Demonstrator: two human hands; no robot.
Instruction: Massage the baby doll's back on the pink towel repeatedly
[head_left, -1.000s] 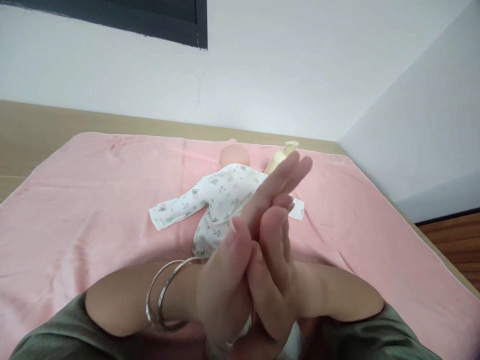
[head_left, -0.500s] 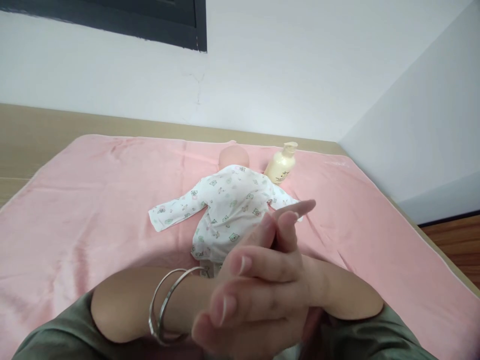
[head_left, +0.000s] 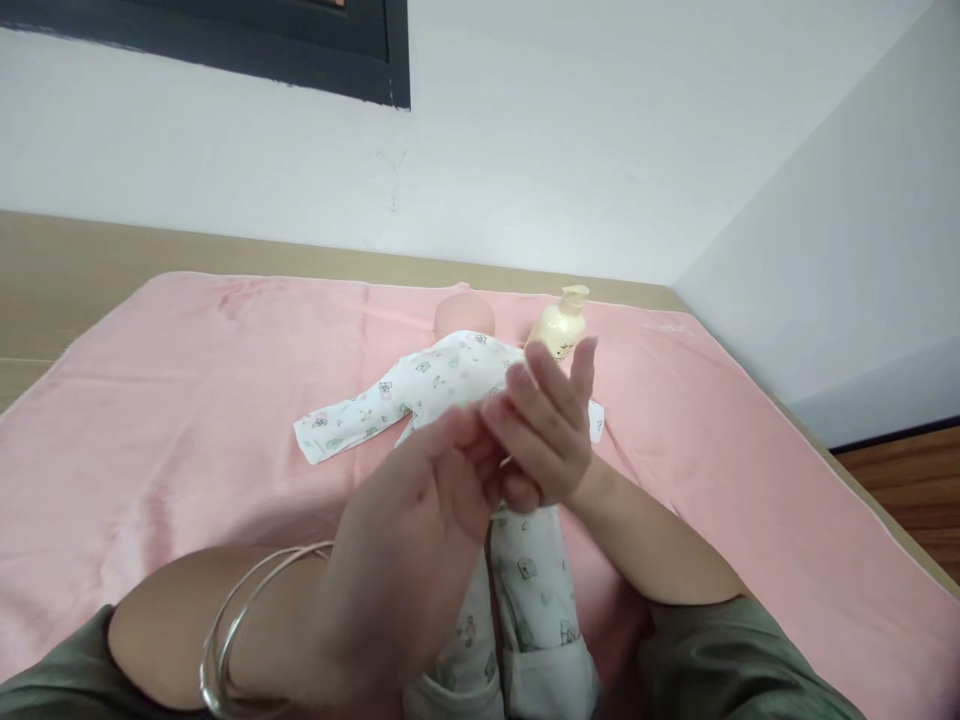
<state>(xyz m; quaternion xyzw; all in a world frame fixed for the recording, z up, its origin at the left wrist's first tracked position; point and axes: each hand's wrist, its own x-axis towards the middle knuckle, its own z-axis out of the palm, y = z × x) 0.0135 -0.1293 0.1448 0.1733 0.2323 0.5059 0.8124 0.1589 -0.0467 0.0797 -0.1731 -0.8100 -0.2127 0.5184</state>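
Note:
My left hand (head_left: 409, 550), with silver bangles at its wrist, is turned palm inward, fingers bent slightly. My right hand (head_left: 551, 430) meets it, its fingers stretched across the left fingertips. The palms are apart, and I see nothing held between them. Beneath and beyond the hands lies a doll in a white printed top (head_left: 457, 370) and matching trousers (head_left: 532, 570). Its bald, round head (head_left: 465, 314) points away from me, and my hands hide its middle. Just beyond my right fingertips is a cream pump bottle (head_left: 559, 325), partly covered by them.
A pink blanket (head_left: 217, 390) with creases lies under the doll on a pale wooden surface (head_left: 75, 265). White wall rises behind, with a dark window frame (head_left: 300, 70) at upper left. Brown wood (head_left: 907, 490) shows at the right edge.
The hands were pressed together with fingers crossed. Now the palms have drawn apart, the left hand moving left and the right hand shifting up and away, uncovering the doll's trousers.

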